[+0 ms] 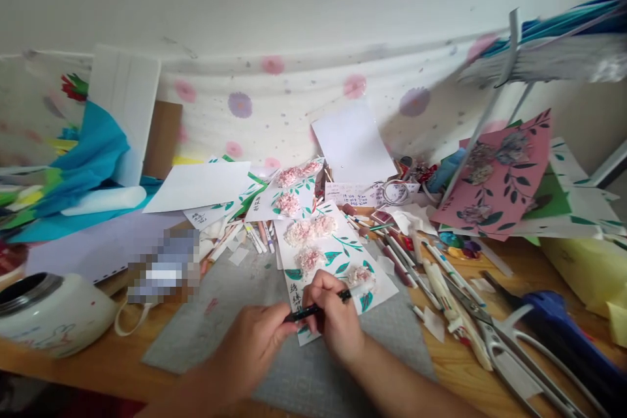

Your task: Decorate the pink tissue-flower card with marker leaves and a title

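My right hand (332, 317) is closed round a black pen (321, 307) that lies nearly level over the near end of a white card (337, 258). My left hand (255, 346) pinches the pen's left end with fingers closed. The card lies on a grey cutting mat (230, 313) and bears pink tissue flowers (309, 230), green painted leaves and a column of dark handwriting by its left edge. A second flower card (289, 199) lies just behind it.
Markers and pens (259, 235) are strewn behind the mat. Large scissors (509, 346) and a blue tool (563, 326) lie at the right. A pink floral card (504, 176) leans at back right. A white jar (53, 313) stands at the left, near blue paper (93, 150).
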Demonstrator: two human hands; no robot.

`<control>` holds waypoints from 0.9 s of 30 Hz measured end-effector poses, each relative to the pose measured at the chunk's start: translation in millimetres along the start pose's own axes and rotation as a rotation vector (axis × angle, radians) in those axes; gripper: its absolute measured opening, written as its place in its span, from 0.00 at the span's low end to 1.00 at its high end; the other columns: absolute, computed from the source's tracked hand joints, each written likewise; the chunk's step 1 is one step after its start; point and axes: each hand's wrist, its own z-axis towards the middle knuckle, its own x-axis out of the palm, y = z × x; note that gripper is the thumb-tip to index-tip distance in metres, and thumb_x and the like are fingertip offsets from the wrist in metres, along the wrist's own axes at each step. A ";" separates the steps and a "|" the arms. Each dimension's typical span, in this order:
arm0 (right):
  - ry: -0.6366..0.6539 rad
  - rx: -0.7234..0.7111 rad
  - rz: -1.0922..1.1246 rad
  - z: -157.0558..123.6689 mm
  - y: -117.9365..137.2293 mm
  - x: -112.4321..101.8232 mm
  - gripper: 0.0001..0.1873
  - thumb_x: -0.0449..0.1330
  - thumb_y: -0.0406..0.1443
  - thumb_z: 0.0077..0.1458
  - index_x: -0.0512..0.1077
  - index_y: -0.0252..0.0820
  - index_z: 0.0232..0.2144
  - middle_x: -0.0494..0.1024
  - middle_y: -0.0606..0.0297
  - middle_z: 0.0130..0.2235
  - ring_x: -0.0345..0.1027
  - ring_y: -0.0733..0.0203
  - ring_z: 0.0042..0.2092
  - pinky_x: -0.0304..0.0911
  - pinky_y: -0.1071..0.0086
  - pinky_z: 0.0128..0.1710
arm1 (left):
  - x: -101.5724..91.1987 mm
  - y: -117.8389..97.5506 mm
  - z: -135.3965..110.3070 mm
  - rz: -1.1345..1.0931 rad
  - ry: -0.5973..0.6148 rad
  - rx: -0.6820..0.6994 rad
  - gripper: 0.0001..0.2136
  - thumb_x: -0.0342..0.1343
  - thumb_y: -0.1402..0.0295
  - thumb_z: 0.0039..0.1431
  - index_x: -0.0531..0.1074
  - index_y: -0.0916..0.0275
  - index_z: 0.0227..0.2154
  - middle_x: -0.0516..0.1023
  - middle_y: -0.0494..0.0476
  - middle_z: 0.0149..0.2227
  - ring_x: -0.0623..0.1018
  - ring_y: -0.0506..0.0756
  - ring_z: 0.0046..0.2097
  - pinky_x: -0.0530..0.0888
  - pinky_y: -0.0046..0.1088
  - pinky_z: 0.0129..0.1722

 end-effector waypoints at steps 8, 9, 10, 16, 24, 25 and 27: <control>-0.154 -0.075 -0.338 26.5 26.8 -45.6 0.19 0.60 0.52 0.49 0.67 0.44 0.25 0.68 0.72 0.20 0.63 0.64 0.20 0.61 0.72 0.19 | -2.5 13.1 -3.0 -0.184 0.054 -0.306 0.10 0.54 0.58 0.60 0.71 0.58 0.31 0.70 0.47 0.19 0.71 0.53 0.22 0.61 0.25 0.24; -0.235 -0.104 -0.394 33.2 37.1 -64.3 0.19 0.58 0.53 0.51 0.68 0.44 0.28 0.69 0.71 0.23 0.65 0.62 0.24 0.64 0.70 0.22 | -7.6 20.4 -1.0 -0.210 0.050 -0.351 0.09 0.54 0.59 0.60 0.72 0.58 0.32 0.72 0.47 0.20 0.72 0.53 0.23 0.63 0.24 0.24; -0.321 -0.128 -0.461 39.7 47.3 -83.9 0.19 0.58 0.53 0.52 0.67 0.44 0.30 0.71 0.69 0.26 0.67 0.61 0.27 0.67 0.68 0.26 | -12.5 28.1 1.3 -0.230 0.030 -0.400 0.08 0.54 0.60 0.60 0.72 0.59 0.32 0.73 0.47 0.21 0.72 0.53 0.23 0.64 0.24 0.24; -0.644 -0.086 -0.990 58.6 71.6 -166.8 0.28 0.63 0.46 0.44 0.73 0.37 0.47 0.76 0.48 0.46 0.68 0.40 0.49 0.61 0.49 0.51 | -19.9 52.6 28.7 -0.339 -0.126 -0.633 0.07 0.55 0.65 0.66 0.71 0.65 0.39 0.75 0.53 0.36 0.76 0.51 0.34 0.74 0.30 0.35; -0.634 0.063 -1.505 47.2 54.8 -149.9 0.18 0.62 0.32 0.54 0.75 0.38 0.49 0.64 0.42 0.62 0.53 0.30 0.64 0.47 0.38 0.60 | -15.5 54.5 72.6 -0.505 -0.139 -0.855 0.13 0.56 0.63 0.66 0.69 0.64 0.50 0.74 0.58 0.46 0.77 0.54 0.41 0.78 0.35 0.39; -0.565 0.053 -1.537 48.6 52.1 -144.5 0.14 0.59 0.32 0.58 0.76 0.40 0.47 0.68 0.46 0.60 0.57 0.37 0.63 0.50 0.44 0.61 | -15.7 56.9 75.2 -0.538 -0.153 -0.869 0.13 0.56 0.64 0.66 0.69 0.64 0.50 0.74 0.58 0.46 0.77 0.55 0.41 0.78 0.36 0.40; -0.409 0.050 -1.574 52.5 45.2 -135.5 0.10 0.57 0.33 0.63 0.76 0.40 0.44 0.75 0.53 0.53 0.66 0.49 0.57 0.58 0.52 0.59 | -14.7 61.6 78.9 -0.629 -0.201 -0.886 0.14 0.57 0.64 0.66 0.69 0.64 0.50 0.74 0.58 0.46 0.77 0.55 0.41 0.78 0.36 0.40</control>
